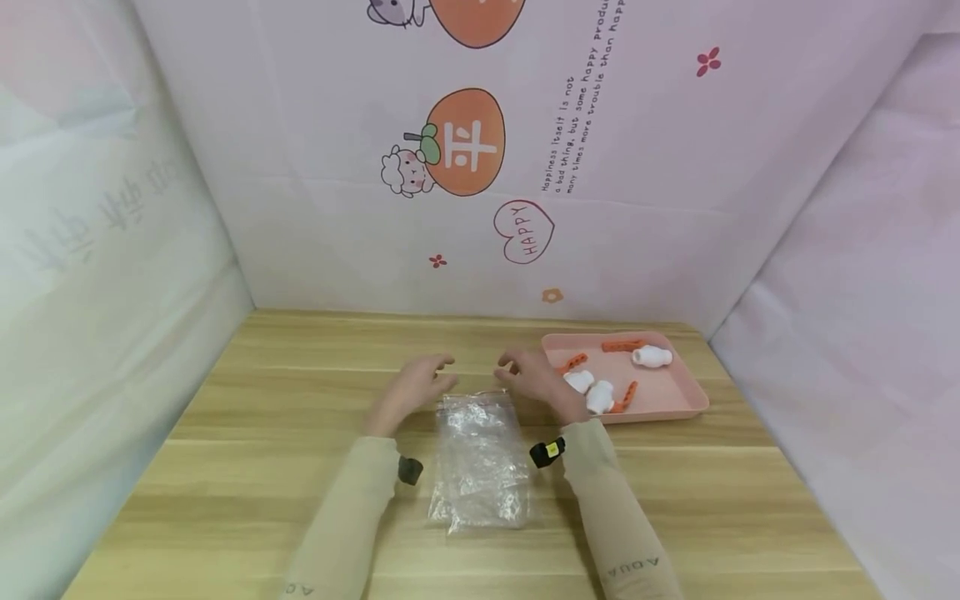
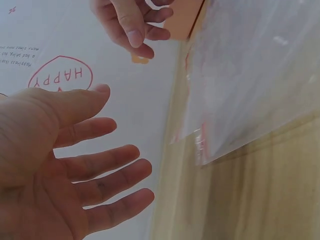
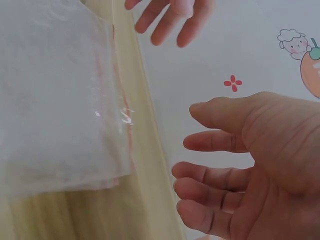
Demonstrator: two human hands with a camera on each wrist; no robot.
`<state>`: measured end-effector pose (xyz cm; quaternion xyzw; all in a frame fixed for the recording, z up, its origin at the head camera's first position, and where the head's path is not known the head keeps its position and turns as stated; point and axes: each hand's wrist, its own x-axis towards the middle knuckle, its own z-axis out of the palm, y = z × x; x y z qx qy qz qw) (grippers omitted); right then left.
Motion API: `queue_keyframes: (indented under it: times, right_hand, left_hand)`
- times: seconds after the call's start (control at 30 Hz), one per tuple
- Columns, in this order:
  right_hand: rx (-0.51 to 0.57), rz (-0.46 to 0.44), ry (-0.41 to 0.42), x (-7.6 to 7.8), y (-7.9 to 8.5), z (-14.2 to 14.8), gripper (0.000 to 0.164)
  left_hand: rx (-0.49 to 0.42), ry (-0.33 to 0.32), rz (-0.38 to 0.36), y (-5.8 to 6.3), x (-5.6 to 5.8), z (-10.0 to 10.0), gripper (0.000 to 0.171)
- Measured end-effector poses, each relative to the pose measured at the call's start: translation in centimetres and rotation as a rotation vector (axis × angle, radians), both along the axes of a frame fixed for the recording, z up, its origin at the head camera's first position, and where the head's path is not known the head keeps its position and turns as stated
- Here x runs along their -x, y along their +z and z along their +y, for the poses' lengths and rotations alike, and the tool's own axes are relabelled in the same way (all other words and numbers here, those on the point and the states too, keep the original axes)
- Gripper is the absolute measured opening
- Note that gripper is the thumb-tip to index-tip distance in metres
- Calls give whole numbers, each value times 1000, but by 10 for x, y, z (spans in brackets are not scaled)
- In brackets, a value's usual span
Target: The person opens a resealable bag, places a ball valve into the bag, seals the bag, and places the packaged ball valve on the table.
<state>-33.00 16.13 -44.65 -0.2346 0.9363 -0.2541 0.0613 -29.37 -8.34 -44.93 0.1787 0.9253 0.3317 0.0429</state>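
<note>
Clear zip bags (image 1: 482,462) with a red line along the top edge lie stacked on the wooden table in the head view. My left hand (image 1: 417,385) hovers by the bags' upper left corner, fingers apart and relaxed, nothing in them. On the other side, my right hand (image 1: 534,377) is held over the upper right corner with loosely bent fingers and holds nothing. The left wrist view shows the left palm (image 2: 65,165) beside the red-edged bag openings (image 2: 202,142). In the right wrist view the right hand (image 3: 240,170) faces the same bag edge (image 3: 125,115), apart from it.
A pink tray (image 1: 675,400) sits to the right, near my right forearm. In it are several white plastic fittings (image 1: 652,357) and orange-red handle-like strips (image 1: 622,346). Printed cloth walls (image 1: 337,233) enclose the wooden table (image 1: 300,358) at the back and sides.
</note>
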Motion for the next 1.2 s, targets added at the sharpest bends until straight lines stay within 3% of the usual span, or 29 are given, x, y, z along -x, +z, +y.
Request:
queue_keyframes:
  times: [0.37,0.67,0.93,1.2]
  right_hand:
    - [-17,-44,-3,3,-17,-6,28]
    - [-20,-101,-43,5,-18,-7,22]
    - [-53,-145,-54,7,-20,-9,20]
    - [-54,-156,-19,5,-23,-16,5]
  left_hand:
    - [-73,51,-12,-13,-5,10,43]
    - [-76,20,-45,-15,-8,22,42]
    - [-56,-28,-17,-13,-13,29,39]
    - [-23,-74,-122,-18,-19,31,38]
